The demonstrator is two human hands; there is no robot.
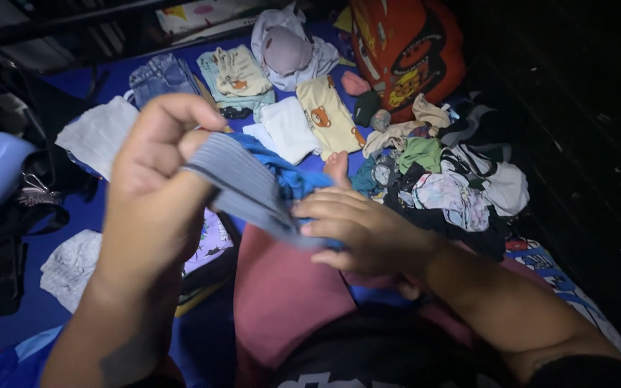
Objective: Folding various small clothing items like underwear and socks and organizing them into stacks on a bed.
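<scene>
Both hands closed on a small blue ribbed garment (256, 183).

Left hand (156, 179) pinching the ribbed grey-blue hem, right hand (357, 230) gripping the opposite end, above pink-clad lap (282, 287), near heap of unsorted clothes (447, 183).

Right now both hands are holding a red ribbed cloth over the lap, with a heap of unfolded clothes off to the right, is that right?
Not quite: the ribbed cloth is grey and blue, not red. The head view shows the left hand and the right hand both gripping it over the lap, with the heap of unfolded clothes off to the right.
</scene>
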